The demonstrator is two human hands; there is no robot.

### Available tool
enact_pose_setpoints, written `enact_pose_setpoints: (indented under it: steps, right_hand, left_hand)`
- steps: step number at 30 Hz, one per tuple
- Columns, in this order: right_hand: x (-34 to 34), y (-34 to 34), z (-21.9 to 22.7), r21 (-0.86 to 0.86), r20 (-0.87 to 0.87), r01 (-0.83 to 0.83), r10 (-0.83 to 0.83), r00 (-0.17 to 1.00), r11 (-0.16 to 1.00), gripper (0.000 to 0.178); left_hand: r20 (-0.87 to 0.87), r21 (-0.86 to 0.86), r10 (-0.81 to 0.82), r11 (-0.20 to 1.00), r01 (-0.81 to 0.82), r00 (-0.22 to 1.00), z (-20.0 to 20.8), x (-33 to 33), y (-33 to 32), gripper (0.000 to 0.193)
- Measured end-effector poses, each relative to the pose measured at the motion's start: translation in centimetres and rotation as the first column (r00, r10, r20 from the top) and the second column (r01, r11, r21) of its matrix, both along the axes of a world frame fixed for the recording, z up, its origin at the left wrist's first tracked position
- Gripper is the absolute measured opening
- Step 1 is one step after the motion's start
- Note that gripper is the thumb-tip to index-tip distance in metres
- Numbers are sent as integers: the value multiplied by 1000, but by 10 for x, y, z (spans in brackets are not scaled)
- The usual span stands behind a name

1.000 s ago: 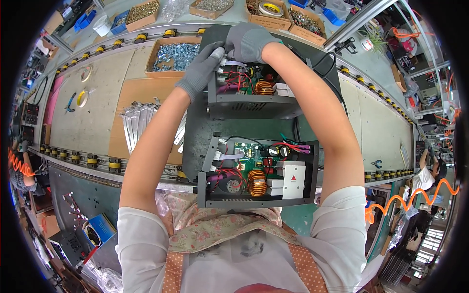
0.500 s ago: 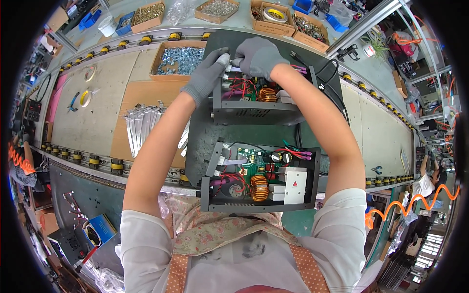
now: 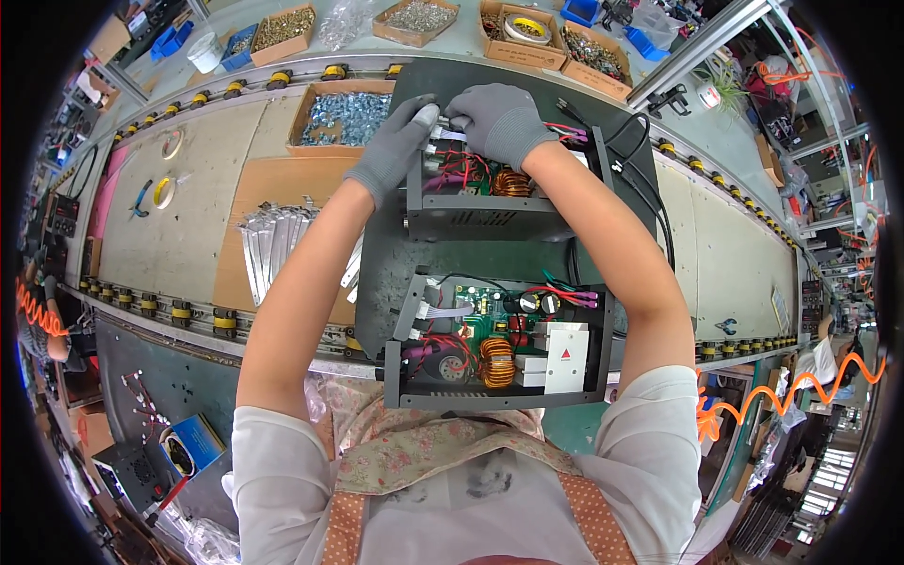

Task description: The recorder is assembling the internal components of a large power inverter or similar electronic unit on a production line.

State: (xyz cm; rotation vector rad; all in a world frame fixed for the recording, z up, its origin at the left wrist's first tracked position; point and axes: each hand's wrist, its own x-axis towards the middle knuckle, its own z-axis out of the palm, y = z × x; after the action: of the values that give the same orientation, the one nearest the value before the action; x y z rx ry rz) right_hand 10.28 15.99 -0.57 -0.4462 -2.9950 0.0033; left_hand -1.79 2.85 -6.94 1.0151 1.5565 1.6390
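Two open dark-grey metal cases with circuit boards lie on the dark bench mat, one behind the other. At the far case [image 3: 490,224], both grey-gloved hands work by its far left corner. My left hand [image 3: 397,149] has its fingers closed at the left panel. My right hand [image 3: 499,122] is bent with fingertips closed beside it, next to a white ribbon cable [image 3: 452,135]; what the fingertips pinch is hidden. The near case [image 3: 499,400] stands untouched, showing a green board [image 3: 482,306], a copper-wound coil [image 3: 497,363] and a white plate [image 3: 567,358].
Left of the mat, metal strips [image 3: 268,245] lie on cardboard beneath a carton of bluish small parts [image 3: 344,118]. Black cables [image 3: 650,188] hang at the right. Roller rails [image 3: 184,311] edge the line. Pliers [image 3: 141,198] and a tape roll [image 3: 164,193] sit farther left.
My right hand has shifted slightly toward me, showing more of the ribbon cable. The far case has slid a little to the left. My left hand stays nearly in place.
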Motion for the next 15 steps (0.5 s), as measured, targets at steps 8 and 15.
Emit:
enact_pose_setpoints:
  steps: [8,15]
  right_hand:
    - [-7,-9,3,186,146,47,-74,986,982,17]
    - [-6,2,-6,11,0,28,-28,1000,1000,19]
  left_hand:
    - [32,14,3,1000,-3,999,-4,-1,2,43]
    - [-21,-23,24,999,-24,1000,-8,-4,3,45]
